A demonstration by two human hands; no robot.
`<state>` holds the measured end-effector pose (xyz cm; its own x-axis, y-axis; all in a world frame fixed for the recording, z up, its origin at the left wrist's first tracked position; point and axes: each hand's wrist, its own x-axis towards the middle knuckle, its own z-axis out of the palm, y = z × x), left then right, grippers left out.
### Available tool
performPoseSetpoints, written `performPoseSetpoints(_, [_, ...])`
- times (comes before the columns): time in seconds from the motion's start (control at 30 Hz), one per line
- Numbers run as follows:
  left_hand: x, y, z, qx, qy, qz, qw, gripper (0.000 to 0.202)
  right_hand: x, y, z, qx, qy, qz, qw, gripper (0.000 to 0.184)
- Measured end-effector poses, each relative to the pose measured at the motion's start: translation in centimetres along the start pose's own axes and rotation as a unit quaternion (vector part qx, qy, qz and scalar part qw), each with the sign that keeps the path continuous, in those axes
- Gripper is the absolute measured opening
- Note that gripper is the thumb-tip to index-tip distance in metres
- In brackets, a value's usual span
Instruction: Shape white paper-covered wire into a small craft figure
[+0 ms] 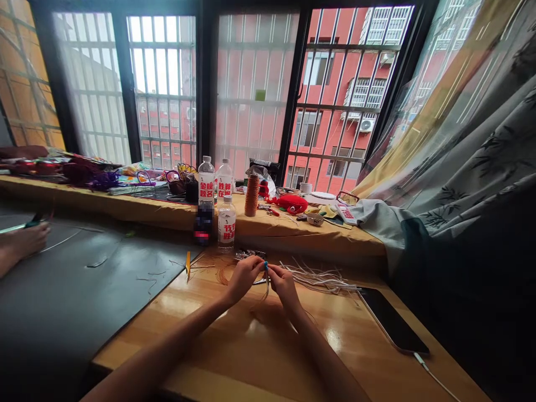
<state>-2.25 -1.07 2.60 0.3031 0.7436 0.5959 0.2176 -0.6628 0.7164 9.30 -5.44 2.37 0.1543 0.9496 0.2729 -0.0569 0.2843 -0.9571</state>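
Note:
Above the wooden table, my left hand (245, 276) and my right hand (285, 283) meet with fingertips pinched together. Between them is a small blue piece (266, 266), too small to make out in detail. Thin pale strands (267, 286) hang down from it between the two hands. Just behind my left hand lies a cluster of small shiny parts (247, 255). Coils of orange-brown thread (221, 273) lie to its left. A bundle of white wires (322, 280) spreads out to the right of my right hand.
A yellow-handled tool (188, 265) lies left, a tablet (393, 321) with a cable right. Behind stand water bottles (226, 226) and, on the ledge, a thread spool (252, 195) and red knitted item (293, 203). Another person's hand (31, 237) is over the grey table (84, 301).

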Motion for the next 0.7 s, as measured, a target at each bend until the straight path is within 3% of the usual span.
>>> performPoseSetpoints(0.17, [0.1, -0.3, -0.4, 0.02, 0.018, 0.005, 1.0, 0.02, 0.2, 0.5, 0.4, 0.017, -0.017, 0.038, 0.999, 0.028])
performPoseSetpoints(0.4, [1.2, -0.9, -1.4, -0.044, 0.064, -0.064, 0.995, 0.021, -0.3, 1.6, 1.0, 0.011, -0.141, 0.115, 0.983, 0.032])
performPoseSetpoints(0.57, [2.0, -2.0, -2.3, -0.158, 0.094, -0.13, 0.974, 0.025, -0.2, 2.1, 1.1, 0.062, -0.083, 0.074, 0.992, 0.034])
performPoseSetpoints(0.7, [2.3, -2.6, -2.4, -0.24, 0.093, -0.165, 0.952, 0.028, 0.0, 2.2, 0.6, 0.032, -0.13, 0.064, 0.989, 0.032])
